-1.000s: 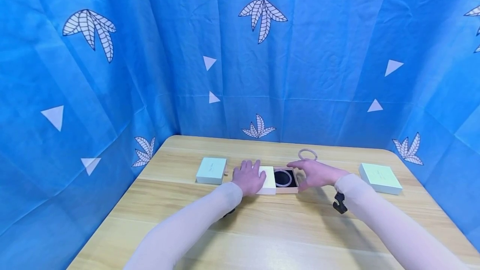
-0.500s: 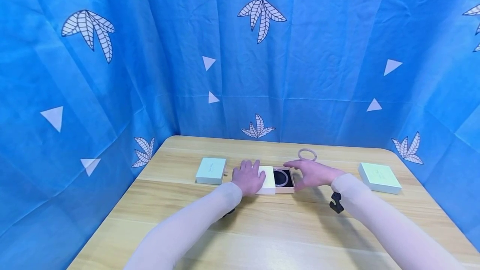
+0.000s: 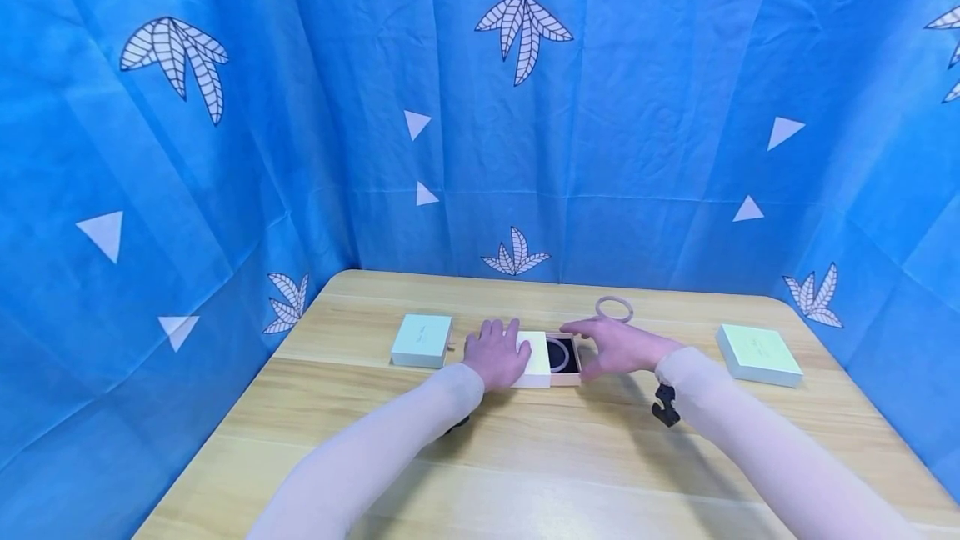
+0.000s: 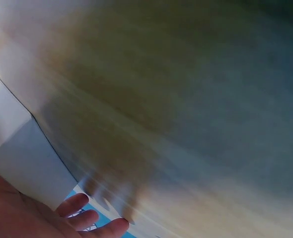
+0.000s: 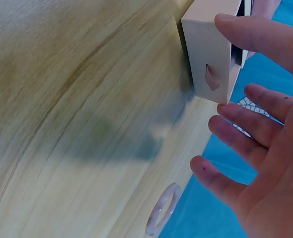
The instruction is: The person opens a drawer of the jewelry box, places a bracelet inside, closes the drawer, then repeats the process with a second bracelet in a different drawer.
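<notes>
A pale cream box sleeve [image 3: 537, 363] lies mid-table under my left hand [image 3: 495, 355], whose fingers stretch straight across it; the left wrist view shows the fingertips beyond its edge. From the sleeve's right end sticks out a pinkish tray [image 3: 564, 380] with a dark lining. A light purple bangle [image 3: 567, 354] sits inside, its left part covered by the sleeve. My right hand [image 3: 621, 346] holds the tray's outer end, thumb at one side and a fingertip at the opposite corner. In the right wrist view, a notch shows in the tray end [image 5: 201, 54].
A second pale bangle [image 3: 630, 307] lies on the table behind my right hand. At the left is a light blue box [image 3: 422, 342] with a small tab; at the right, a pale green box [image 3: 760, 354]. Blue patterned curtain [image 3: 637, 240] surrounds the wooden table [image 3: 525, 473].
My right hand has moved left with the tray, which has slid further into the sleeve. Less of the bangle inside shows now. My left hand has stayed in place on the sleeve.
</notes>
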`<state>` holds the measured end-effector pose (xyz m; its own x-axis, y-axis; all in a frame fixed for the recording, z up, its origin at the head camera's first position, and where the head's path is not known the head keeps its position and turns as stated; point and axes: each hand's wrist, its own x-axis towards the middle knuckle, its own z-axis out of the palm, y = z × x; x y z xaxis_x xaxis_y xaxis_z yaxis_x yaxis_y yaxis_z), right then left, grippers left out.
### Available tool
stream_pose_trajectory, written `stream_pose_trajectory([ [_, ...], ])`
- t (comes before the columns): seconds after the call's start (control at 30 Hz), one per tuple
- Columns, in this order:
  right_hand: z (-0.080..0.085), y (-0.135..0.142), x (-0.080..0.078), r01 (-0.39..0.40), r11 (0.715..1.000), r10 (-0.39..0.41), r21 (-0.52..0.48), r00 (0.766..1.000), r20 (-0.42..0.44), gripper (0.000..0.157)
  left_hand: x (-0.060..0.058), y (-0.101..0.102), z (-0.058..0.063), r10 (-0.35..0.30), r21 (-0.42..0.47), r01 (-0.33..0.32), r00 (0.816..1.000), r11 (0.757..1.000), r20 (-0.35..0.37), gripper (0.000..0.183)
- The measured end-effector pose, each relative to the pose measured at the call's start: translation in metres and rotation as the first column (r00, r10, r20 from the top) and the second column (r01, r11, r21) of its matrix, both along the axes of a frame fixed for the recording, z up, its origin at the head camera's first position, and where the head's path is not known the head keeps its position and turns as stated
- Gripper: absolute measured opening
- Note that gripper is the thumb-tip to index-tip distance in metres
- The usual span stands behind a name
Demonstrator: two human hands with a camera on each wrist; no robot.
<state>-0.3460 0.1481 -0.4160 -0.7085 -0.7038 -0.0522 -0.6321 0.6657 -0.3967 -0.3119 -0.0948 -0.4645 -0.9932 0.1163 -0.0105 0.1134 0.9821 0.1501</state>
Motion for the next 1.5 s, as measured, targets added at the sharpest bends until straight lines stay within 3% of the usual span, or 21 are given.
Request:
stream_pose_trajectory([
  [0.6, -0.003, -0.009, -0.002, -0.025, 1.000, 0.024, -0.016, 0.999, -0.027, 0.090, -0.002, -0.001, 0.001, -0.012, 0.002, 0.012, 1.000, 1.000, 0.016, 0.068],
  [1.5, -0.003, -0.022, -0.002, -0.023, 0.999, 0.024, -0.049, 1.000, 0.011, 0.089, -0.002, 0.000, 0.000, -0.003, -0.004, 0.003, 1.000, 1.000, 0.012, 0.069],
])
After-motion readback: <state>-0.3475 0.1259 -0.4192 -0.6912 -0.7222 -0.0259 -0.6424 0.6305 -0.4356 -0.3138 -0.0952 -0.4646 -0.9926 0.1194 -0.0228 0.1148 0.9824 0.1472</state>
